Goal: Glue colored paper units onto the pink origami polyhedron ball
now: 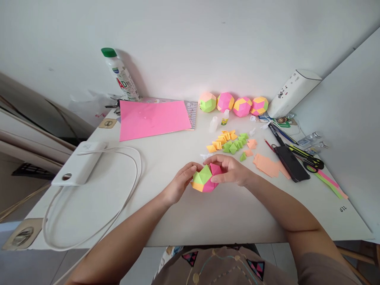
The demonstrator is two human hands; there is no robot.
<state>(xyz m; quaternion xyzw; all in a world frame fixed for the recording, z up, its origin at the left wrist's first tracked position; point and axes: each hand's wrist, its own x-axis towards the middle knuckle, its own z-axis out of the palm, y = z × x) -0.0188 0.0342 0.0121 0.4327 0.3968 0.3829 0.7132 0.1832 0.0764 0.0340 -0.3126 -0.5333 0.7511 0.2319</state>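
Observation:
Both my hands hold a part-built folded paper ball [204, 179] of green, pink and orange pieces, just above the white table [208, 221]. My left hand [179, 184] grips its left side with curled fingers. My right hand [228, 170] closes over its top and right side. Behind it lies a heap of small folded orange and green paper pieces [228, 141]. Several finished paper balls [233, 103] stand in a row against the wall.
A pink paper sheet [152, 118] lies at the back left beside a green-capped bottle [120, 75]. A white power bank [78, 163] with a looping cable sits left. Orange paper squares [267, 164], a black phone [291, 162], scissors [311, 163], pens and a white box [297, 91] crowd the right.

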